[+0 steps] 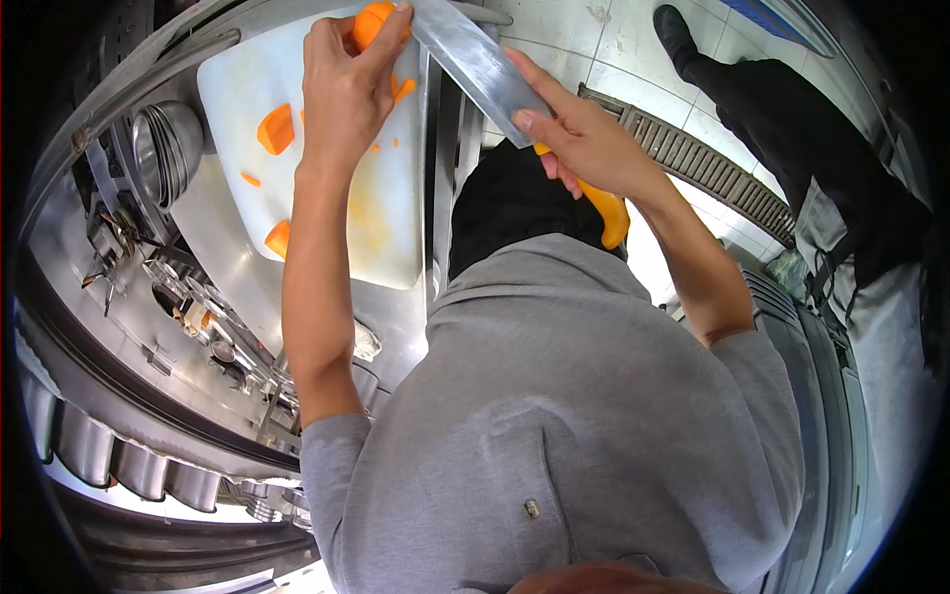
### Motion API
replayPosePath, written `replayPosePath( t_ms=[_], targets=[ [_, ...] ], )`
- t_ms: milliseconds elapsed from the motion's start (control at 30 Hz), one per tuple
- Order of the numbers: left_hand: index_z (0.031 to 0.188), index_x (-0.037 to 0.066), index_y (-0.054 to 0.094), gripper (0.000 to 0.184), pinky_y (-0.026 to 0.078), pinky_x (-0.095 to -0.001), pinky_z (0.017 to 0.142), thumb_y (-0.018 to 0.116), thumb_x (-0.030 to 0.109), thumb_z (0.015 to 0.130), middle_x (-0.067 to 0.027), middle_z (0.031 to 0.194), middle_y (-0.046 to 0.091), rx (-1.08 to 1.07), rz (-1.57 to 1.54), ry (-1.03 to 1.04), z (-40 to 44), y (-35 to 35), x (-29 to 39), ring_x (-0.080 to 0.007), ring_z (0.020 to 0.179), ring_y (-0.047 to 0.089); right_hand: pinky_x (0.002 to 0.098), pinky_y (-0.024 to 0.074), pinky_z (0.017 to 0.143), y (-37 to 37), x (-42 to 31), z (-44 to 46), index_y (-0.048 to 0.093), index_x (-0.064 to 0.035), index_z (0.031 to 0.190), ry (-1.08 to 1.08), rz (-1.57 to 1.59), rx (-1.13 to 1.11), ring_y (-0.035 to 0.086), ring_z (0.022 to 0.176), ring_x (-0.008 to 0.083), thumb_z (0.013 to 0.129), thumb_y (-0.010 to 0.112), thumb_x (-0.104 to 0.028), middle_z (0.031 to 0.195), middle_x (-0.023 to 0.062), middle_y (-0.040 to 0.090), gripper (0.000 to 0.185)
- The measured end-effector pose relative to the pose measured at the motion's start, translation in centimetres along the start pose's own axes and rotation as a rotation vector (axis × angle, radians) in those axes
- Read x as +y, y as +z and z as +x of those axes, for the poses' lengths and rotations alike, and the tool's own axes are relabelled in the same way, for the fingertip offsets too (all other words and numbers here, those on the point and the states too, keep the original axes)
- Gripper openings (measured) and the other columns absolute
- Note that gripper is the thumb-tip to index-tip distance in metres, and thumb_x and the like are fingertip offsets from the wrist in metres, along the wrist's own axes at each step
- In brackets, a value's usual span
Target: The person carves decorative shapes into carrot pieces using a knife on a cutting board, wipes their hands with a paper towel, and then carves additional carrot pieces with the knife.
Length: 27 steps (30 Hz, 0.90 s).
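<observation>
My left hand (346,94) is closed around an orange carrot piece (374,22) at the far edge of the white cutting board (233,74). My right hand (584,139) grips a kitchen knife (485,74) with a broad steel blade and a yellow handle. The blade's far end lies close beside the left fingertips; whether it touches the carrot I cannot tell. On the board lie a cut carrot chunk (276,130), a smaller chunk (278,239) near its lower edge, and several thin orange scraps. Part of the board is hidden under my left forearm.
Stacked metal bowls (166,153) stand left of the board on the steel counter (223,213). A white crumpled cloth (366,343) lies by my left elbow. At the right, another person's dark-trousered leg (792,119) stands on the tiled floor, near a slatted drain grate (693,158).
</observation>
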State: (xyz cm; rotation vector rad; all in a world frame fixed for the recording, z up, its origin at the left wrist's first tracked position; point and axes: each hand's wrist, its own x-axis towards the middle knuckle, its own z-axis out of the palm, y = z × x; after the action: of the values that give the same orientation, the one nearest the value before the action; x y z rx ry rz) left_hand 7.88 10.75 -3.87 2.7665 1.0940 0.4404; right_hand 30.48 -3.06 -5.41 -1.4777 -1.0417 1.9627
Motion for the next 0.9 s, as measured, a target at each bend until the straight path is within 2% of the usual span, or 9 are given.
replayPosePath(
  t_ms=[233,333,433,533,633,667,733,800,900],
  targets=[
    [0.125,0.029,0.072,0.048,0.052,-0.0322,0.07,0.076,0.003,0.085,-0.0081,0.095,0.06,-0.021,0.002,-0.049,0.0,0.0,0.1,-0.0202,0.081,0.056,0.0241,0.0522,0.05,-4.3,-1.4,-0.2,0.029,-0.0336,0.158,0.039,-0.092,-0.091,0.054,0.047,0.009,0.106,0.046,-0.033,0.065,0.0046,0.055,0.055],
    [0.129,0.025,0.07,0.051,0.052,-0.0319,0.072,0.077,0.004,0.084,-0.0088,0.094,0.06,0.046,-0.038,-0.063,-0.3,0.4,-0.4,-0.0203,0.078,0.056,0.0213,0.0469,0.043,-4.3,-0.5,0.2,0.032,-0.0328,0.157,-0.06,-0.03,0.091,0.05,0.042,0.007,0.105,0.051,-0.029,0.06,0.0015,0.051,0.056],
    [0.136,0.012,0.063,0.052,0.052,-0.0296,0.078,0.077,0.005,0.086,-0.0074,0.097,0.062,0.163,-0.159,-0.23,-1.2,0.5,-0.7,-0.0175,0.082,0.06,0.0235,0.0516,0.05,-2.0,-0.4,0.2,0.03,-0.0332,0.158,-0.034,-0.02,0.049,0.054,0.047,0.0092,0.104,0.048,-0.028,0.065,0.0041,0.055,0.057],
    [0.137,-0.002,0.057,0.052,0.053,-0.0253,0.082,0.076,0.006,0.089,-0.0067,0.101,0.059,0.302,-0.692,-0.525,-1.9,-0.5,-1.1,-0.012,0.089,0.061,0.024,0.0512,0.049,-0.5,-1.6,0.1,0.03,-0.0308,0.158,-0.073,0.06,0.04,0.054,0.046,0.0087,0.104,0.048,-0.026,0.063,0.0031,0.055,0.058],
    [0.135,-0.002,0.058,0.049,0.053,-0.0259,0.082,0.075,0.006,0.09,-0.0055,0.1,0.062,0.303,-0.78,-0.641,-1.6,-2.5,-0.7,-0.0116,0.087,0.063,0.0253,0.0499,0.048,0.0,-3.1,0.3,0.03,-0.0287,0.159,-0.125,0.078,0.056,0.054,0.047,0.0079,0.103,0.05,-0.025,0.06,0.0017,0.054,0.06],
    [0.138,-0.001,0.056,0.048,0.049,-0.0257,0.088,0.07,0.013,0.095,-0.0085,0.107,0.069,0.28,-0.784,-0.692,-1.6,-3.4,-0.8,-0.0129,0.099,0.065,0.0265,0.0489,0.047,0.1,-4.4,0.5,0.034,-0.0255,0.157,-0.124,0.014,0.092,0.054,0.047,0.0086,0.103,0.051,-0.023,0.063,0.0028,0.054,0.056],
    [0.136,-0.002,0.058,0.046,0.049,-0.0237,0.084,0.071,0.013,0.094,-0.0068,0.103,0.067,0.338,-0.82,-0.716,-1.1,-4.6,-0.5,-0.0108,0.093,0.063,0.0277,0.0479,0.046,0.4,-5.5,1.1,0.038,-0.0223,0.155,-0.142,-0.06,0.125,0.053,0.047,0.0092,0.104,0.052,-0.021,0.066,0.0038,0.055,0.053],
    [0.133,-0.002,0.06,0.044,0.049,-0.0217,0.08,0.073,0.012,0.093,-0.005,0.098,0.066,0.392,-0.856,-0.735,-0.9,-4.8,1.0,-0.0086,0.087,0.062,0.0362,0.054,0.06,0.3,-4.8,1.4,0.046,-0.0257,0.148,-0.403,-0.339,0.33,0.063,0.056,0.0291,0.1,0.053,-0.019,0.063,0.0115,0.06,0.049],
    [0.132,-0.002,0.061,0.043,0.048,-0.0206,0.079,0.072,0.015,0.094,-0.0047,0.098,0.066,0.477,-0.961,-0.73,-0.5,-4.8,1.7,-0.0077,0.087,0.061,0.0418,0.054,0.067,1.4,-6.4,2.6,0.051,-0.0289,0.142,-0.686,-0.632,0.569,0.066,0.071,0.0368,0.095,0.055,-0.013,0.078,0.0168,0.066,0.049]
  ],
)
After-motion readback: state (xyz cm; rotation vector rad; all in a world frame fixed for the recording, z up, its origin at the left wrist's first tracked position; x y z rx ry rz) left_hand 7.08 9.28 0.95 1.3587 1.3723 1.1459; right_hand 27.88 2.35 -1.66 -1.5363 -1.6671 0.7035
